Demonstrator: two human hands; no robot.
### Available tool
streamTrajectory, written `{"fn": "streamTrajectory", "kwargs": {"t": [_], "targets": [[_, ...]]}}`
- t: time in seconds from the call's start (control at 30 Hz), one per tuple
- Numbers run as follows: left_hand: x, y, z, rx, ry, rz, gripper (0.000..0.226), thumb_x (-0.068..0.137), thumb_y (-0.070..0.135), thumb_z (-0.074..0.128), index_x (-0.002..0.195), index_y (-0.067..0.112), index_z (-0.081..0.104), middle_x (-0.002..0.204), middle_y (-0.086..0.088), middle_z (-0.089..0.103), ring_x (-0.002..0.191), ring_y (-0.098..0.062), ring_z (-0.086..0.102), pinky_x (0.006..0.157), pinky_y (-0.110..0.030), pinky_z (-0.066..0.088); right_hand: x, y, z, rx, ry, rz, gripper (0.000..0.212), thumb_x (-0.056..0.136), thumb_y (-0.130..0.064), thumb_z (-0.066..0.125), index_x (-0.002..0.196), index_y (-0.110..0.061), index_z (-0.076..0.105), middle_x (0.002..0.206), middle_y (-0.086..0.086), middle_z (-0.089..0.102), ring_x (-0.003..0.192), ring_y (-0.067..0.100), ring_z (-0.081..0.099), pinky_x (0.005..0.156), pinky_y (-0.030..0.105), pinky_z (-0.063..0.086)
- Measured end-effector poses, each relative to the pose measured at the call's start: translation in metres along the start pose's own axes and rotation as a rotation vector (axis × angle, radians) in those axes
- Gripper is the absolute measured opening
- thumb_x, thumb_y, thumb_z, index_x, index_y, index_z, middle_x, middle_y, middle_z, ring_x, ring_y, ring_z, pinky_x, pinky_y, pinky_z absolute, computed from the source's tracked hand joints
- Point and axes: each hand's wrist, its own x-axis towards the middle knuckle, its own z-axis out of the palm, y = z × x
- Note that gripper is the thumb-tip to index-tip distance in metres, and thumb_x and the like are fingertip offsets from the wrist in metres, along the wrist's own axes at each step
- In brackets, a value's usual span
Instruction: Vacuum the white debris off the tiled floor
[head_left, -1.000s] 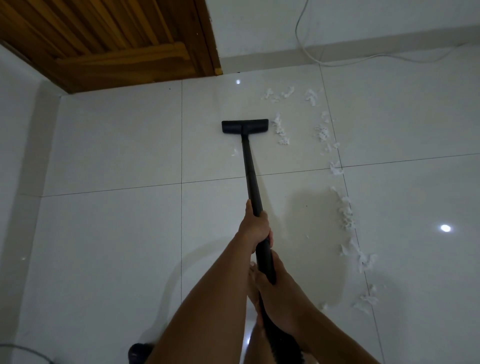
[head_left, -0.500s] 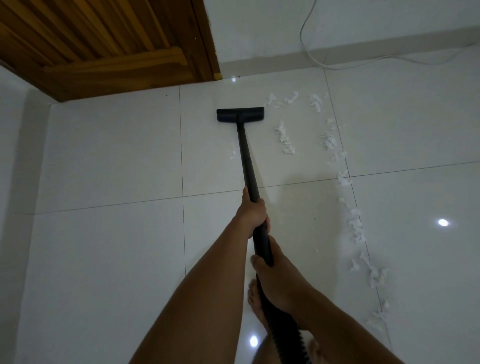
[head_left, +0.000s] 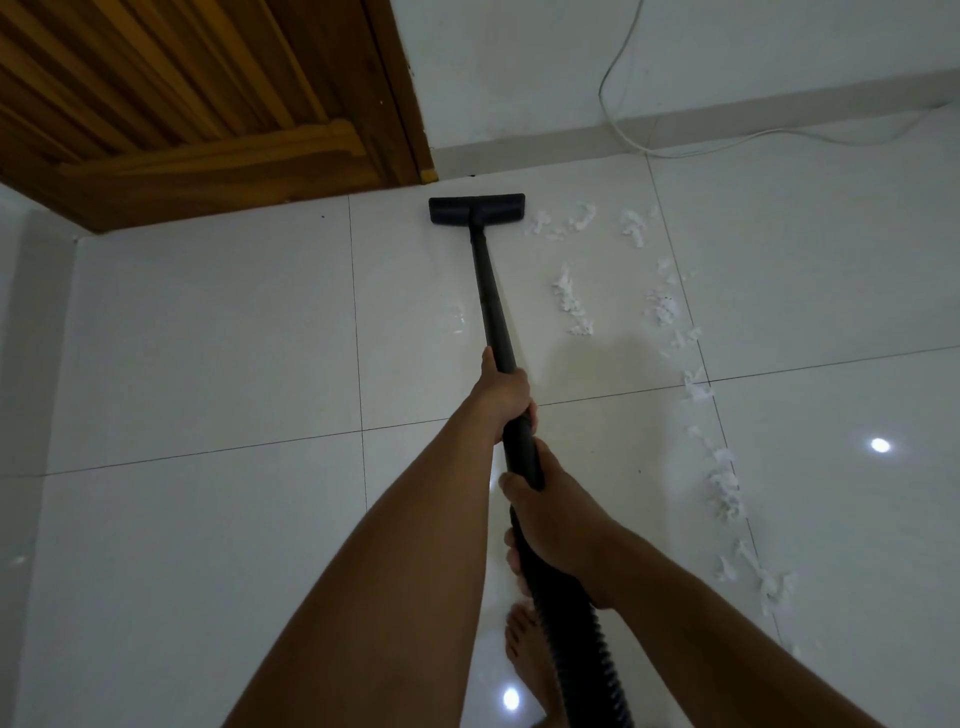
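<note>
Fingers of the left hand (head_left: 501, 395) are curled round the black vacuum tube (head_left: 491, 301) at mid-length; the right hand (head_left: 550, 514) is wrapped round it lower, just above the ribbed hose (head_left: 582, 639). The floor head (head_left: 477, 209) is laid flat on the tiled floor (head_left: 208, 338) near the wooden door (head_left: 182, 104), with white debris (head_left: 571, 301) scattered just beside it, rightward.

no readable text anywhere here: no labels, brands, numbers or signs on anything in view.
</note>
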Motion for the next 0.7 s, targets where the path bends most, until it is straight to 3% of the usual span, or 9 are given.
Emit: {"fn": "streamTrajectory", "kwargs": {"t": [0.17,0.47,0.7], "targets": [[0.006,0.005,-0.001,0.004,0.013,-0.006,0.069,0.110,0.026,0.038,0.161,0.049,-0.003,0.071,-0.009,0.055,0.053,-0.015,0.053,0.064,-0.033,0.057,0.006,-0.004,-0.002,0.051,-0.029,0.013,0.045,0.107,-0.021,0.044,0.145,-0.045,0.036,0.075,0.014,0.057,0.050,0.019,0.056,0.046,0.029,0.052],[-0.025,-0.034,0.015,0.004,0.012,-0.015,0.068,0.110,0.026,0.036,0.160,0.050,-0.003,0.070,-0.009,0.054,0.050,-0.016,0.052,0.044,-0.026,0.053,-0.020,0.036,-0.002,0.037,-0.045,0.038,0.036,0.109,-0.027,0.043,0.140,-0.045,0.038,0.083,0.015,0.057,0.057,0.020,0.059,0.054,0.031,0.057],[-0.068,-0.095,0.046,0.034,0.027,-0.017,0.064,0.110,0.026,0.036,0.160,0.047,0.003,0.061,-0.007,0.053,0.043,-0.015,0.051,0.049,-0.029,0.054,-0.061,0.101,-0.015,-0.069,-0.051,0.026,0.048,0.110,-0.027,0.040,0.154,-0.043,0.027,0.083,0.011,0.058,0.048,0.009,0.057,0.043,0.018,0.048]]}}
